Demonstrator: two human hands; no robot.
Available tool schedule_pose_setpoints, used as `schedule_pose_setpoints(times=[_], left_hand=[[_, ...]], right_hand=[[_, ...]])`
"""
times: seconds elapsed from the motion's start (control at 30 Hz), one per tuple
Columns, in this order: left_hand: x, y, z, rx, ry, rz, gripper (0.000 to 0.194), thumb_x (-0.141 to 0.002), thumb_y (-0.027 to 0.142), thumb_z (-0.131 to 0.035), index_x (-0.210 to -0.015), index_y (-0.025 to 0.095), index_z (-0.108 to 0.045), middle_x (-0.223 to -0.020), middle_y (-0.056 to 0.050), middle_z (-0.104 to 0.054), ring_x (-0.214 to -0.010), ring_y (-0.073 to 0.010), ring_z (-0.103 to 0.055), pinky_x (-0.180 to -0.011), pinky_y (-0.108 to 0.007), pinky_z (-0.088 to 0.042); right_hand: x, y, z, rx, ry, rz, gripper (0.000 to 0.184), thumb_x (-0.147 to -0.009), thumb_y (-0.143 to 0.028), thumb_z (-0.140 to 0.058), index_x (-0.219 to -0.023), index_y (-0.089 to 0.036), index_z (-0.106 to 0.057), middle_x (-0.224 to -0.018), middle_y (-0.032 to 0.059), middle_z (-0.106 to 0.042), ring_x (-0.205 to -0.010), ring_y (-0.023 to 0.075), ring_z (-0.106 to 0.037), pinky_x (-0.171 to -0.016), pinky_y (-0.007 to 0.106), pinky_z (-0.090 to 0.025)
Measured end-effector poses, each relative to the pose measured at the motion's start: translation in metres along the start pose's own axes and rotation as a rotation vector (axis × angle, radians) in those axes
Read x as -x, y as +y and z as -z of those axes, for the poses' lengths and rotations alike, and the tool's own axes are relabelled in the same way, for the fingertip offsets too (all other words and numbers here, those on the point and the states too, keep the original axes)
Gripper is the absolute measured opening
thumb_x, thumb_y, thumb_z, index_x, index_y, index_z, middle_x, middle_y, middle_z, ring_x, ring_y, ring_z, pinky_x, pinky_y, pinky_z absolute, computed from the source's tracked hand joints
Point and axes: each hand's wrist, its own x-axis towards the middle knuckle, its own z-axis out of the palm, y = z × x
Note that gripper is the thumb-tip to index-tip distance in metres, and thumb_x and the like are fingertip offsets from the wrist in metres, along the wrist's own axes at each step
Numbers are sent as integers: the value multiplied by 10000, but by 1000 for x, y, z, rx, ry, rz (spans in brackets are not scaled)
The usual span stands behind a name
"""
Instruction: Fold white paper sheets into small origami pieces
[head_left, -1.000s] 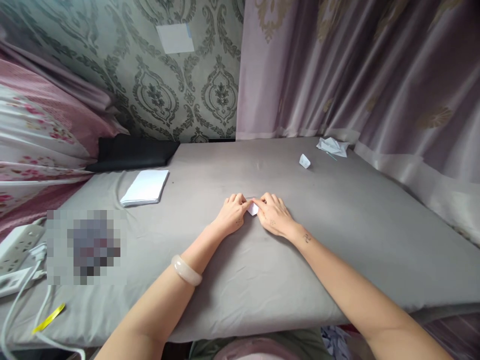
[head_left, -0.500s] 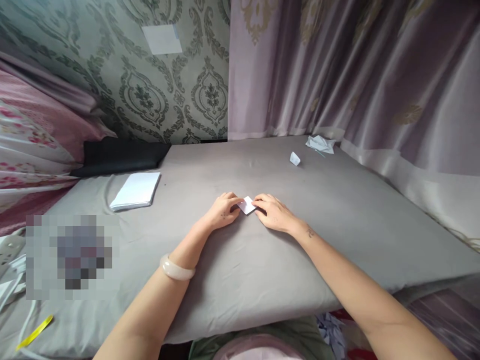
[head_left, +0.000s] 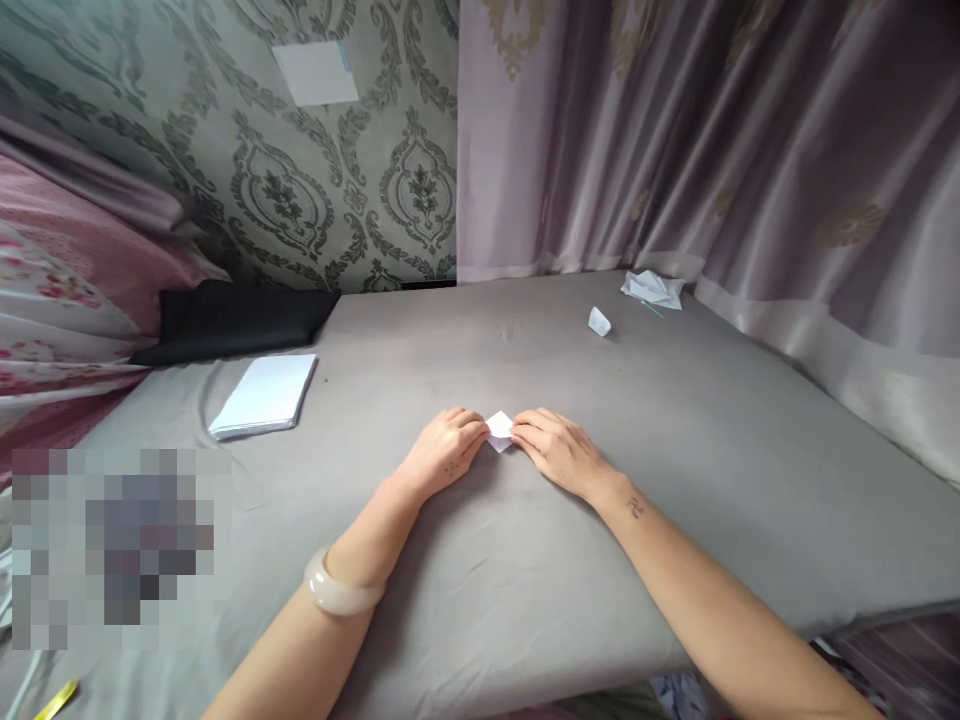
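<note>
A small folded piece of white paper (head_left: 500, 428) sits between my hands over the middle of the grey cloth surface, with a crease running across it. My left hand (head_left: 454, 447) pinches its left corner, fingers pressed together. On the other side, my right hand (head_left: 556, 448) pinches the right corner between thumb and fingers. Both thumbs are mostly hidden behind the fingers. A pale bangle (head_left: 341, 588) circles my left wrist.
A stack of white paper (head_left: 266, 395) lies at the left, in front of a black folded item (head_left: 240, 320). Farther right are a small folded paper piece (head_left: 599, 321) and crumpled white papers (head_left: 652, 289) beside the curtain (head_left: 585, 130). A yellow strip (head_left: 57, 700) lies at the lower left.
The paper between my hands has gone from a flat diamond to one with a raised fold across its middle. The whole view has shifted slightly.
</note>
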Motion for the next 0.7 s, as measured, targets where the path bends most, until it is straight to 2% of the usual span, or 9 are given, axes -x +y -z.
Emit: schedule_pose_setpoints(times=[0.1,0.27,0.37,0.53,0.7], left_hand=[[1,3,-2,41,21,62,260,-957,255,-418,-958,173,-665,-1031,-85,-682,-884,-200,-574,-806,-337,-475],[-2,4,-2,180,57,270,202,-917,279,-508,-847,185,-672,-984,-73,-656,-921,-202,-581,-826,-323,-479],[-5,4,0,269,50,360,177,-895,276,-536,-821,187,-670,-946,-70,-641,-891,-196,-592,-805,-314,-481],[-9,4,5,343,37,440,131,-858,209,-554,-794,171,-662,-892,-59,-617,-782,-161,-577,-731,-284,-464],[-9,4,3,342,31,470,173,-874,245,-529,-806,170,-670,-882,-61,-599,-750,-154,-552,-705,-288,-448]], right_hand=[[2,-3,0,-40,23,-54,247,-965,-241,-439,-959,-208,-684,-1023,58,-671,-910,195,-579,-804,331,-460],[-1,-7,-1,-176,52,-255,204,-935,-249,-504,-871,-232,-697,-996,18,-677,-910,182,-601,-781,310,-469],[-4,-8,-2,-249,79,-351,188,-910,-241,-540,-821,-239,-706,-988,10,-677,-932,178,-605,-821,304,-467],[-7,-9,-5,-326,106,-428,187,-884,-241,-563,-770,-236,-710,-973,9,-676,-912,165,-616,-816,290,-466],[-8,-8,-6,-372,124,-476,167,-860,-244,-590,-746,-228,-711,-965,4,-677,-889,155,-626,-803,280,-466]])
